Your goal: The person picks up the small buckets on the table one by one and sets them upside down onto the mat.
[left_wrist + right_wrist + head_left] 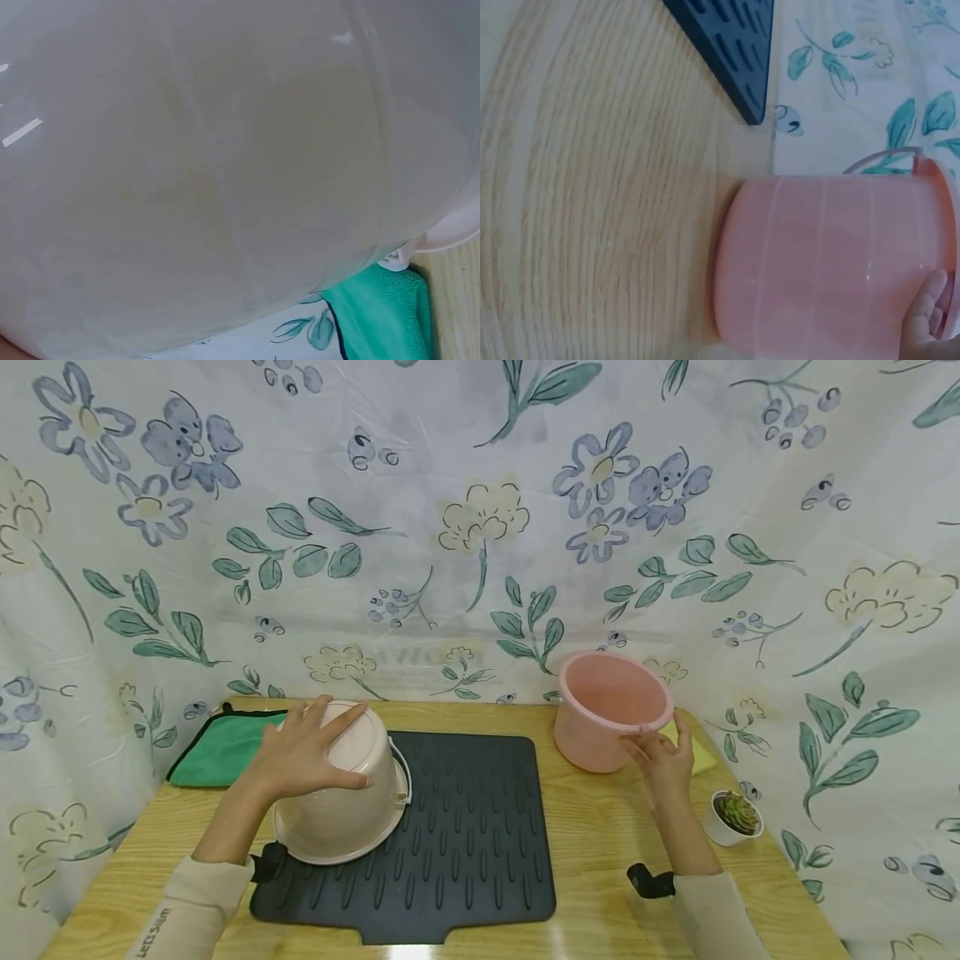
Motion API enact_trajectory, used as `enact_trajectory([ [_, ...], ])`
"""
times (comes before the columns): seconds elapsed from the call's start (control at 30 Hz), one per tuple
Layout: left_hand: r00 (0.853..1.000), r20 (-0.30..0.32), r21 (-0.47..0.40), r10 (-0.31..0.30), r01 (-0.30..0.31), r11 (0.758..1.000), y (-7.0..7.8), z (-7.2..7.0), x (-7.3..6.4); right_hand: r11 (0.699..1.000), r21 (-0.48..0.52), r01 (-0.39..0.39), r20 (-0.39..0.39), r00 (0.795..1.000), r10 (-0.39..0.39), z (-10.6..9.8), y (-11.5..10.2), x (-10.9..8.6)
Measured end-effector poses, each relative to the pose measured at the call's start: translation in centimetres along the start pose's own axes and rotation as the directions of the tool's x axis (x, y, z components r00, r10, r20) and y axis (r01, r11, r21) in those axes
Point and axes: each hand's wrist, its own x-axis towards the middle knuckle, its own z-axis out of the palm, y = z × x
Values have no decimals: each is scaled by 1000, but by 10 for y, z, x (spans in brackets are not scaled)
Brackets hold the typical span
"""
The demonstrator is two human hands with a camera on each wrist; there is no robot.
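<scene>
Wood-grain desk (592,868), pale floral curtain (420,452) behind it and along both sides. Green cloth (210,752), dark edging, far left corner. Yellow sheet (702,762) far right, partly hidden, material unclear. White pot (719,832) with succulent (737,812) near right edge.

The place looks homelike, a small domestic tabletop corner, though which room it belongs to cannot be told: a wood-grain table (600,868) stands before a floral fabric backdrop (420,452) printed with blue blossoms and green leaves, which fills the far side and both flanks. Household goods give the same impression, with a dark ridged mat (480,835) toward the middle, an upturned cream bucket (348,818) on its left part, a pink bucket (588,735) far right, a green cloth (213,756) far left, and a small potted succulent (727,831) at the right.
</scene>
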Motion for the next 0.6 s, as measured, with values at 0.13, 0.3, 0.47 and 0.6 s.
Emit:
enact_trajectory([
  [0.13,1000,0,-1,-2,2,1000,0,0,0,998,65,-20,-41,999,23,0,-3,5],
  [0.3,1000,6,-8,-4,4,1000,0,1,0,998,64,-16,-138,990,24,1,-3,11],
  [0.47,1000,1,-9,-2,2,1000,1,1,0,1000,-2,12,-241,971,-12,2,-1,12],
  [0.6,1000,-6,-8,-2,2,1000,0,0,0,998,-65,6,-230,973,-21,0,-1,8],
])
